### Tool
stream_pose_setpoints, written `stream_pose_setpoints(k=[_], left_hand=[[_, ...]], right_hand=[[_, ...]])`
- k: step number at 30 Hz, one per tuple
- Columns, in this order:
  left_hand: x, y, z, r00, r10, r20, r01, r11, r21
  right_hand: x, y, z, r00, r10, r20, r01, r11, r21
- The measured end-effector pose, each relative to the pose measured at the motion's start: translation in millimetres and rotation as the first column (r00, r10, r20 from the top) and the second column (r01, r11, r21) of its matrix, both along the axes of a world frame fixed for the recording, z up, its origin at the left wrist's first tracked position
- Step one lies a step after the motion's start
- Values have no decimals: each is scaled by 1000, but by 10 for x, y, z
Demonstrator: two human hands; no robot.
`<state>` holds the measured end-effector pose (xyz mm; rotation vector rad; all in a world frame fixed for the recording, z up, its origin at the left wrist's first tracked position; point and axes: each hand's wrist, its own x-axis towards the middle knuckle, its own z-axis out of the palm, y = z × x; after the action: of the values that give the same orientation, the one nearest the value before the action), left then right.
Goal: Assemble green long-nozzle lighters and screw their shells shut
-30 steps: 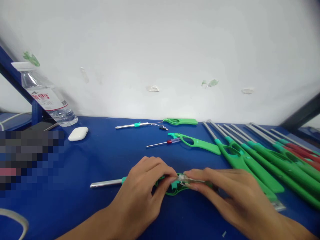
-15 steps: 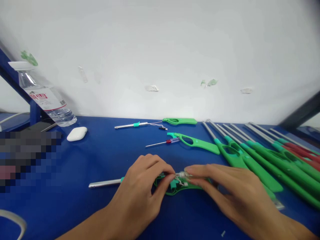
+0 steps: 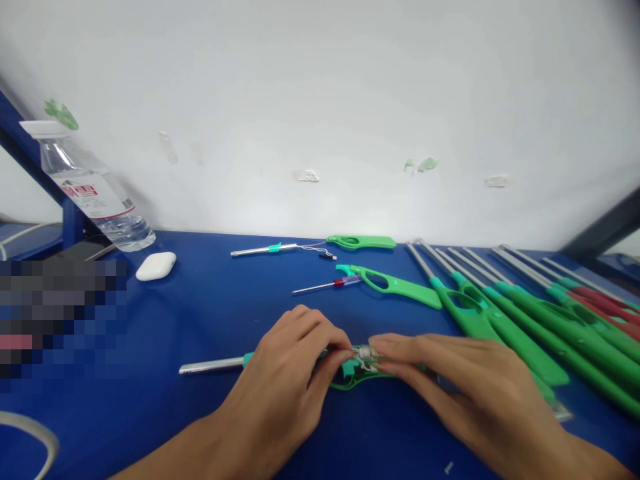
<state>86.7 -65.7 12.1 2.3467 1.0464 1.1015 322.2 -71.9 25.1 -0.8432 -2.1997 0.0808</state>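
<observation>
An opened green long-nosed lighter [image 3: 356, 383] lies on the blue tabletop, its silver barrel [image 3: 213, 365] pointing left. Teal parts and thin white wires show inside the green shell. My left hand [image 3: 285, 377] bends over the lighter, thumb and index fingertips pinched at the front end of a clear gas tank. What sits between those fingertips is too small to make out. From the right, my right hand [image 3: 470, 377] grips the clear gas tank [image 3: 367, 352] between thumb and fingers, just above the shell. Most of the tank is hidden by those fingers.
Assembled lighters [image 3: 505, 320] with green and red handles lie in a row at right. Behind my hands are a screwdriver [image 3: 320, 287], a green half shell [image 3: 405, 287] and a loose barrel [image 3: 260, 251]. A water bottle [image 3: 100, 193] and white case [image 3: 156, 266] are at left.
Both hands stay at the lighter with nearly the same grip. The right fingers and tank have shifted very slightly; the whole view has moved a little.
</observation>
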Motion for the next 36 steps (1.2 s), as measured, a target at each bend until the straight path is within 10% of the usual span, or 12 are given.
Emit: stream_pose_setpoints(k=[36], left_hand=[[-44, -25, 26, 975, -16, -223, 81, 955, 285]], right_hand=[[-15, -22, -24, 999, 52, 1, -51, 995, -84]])
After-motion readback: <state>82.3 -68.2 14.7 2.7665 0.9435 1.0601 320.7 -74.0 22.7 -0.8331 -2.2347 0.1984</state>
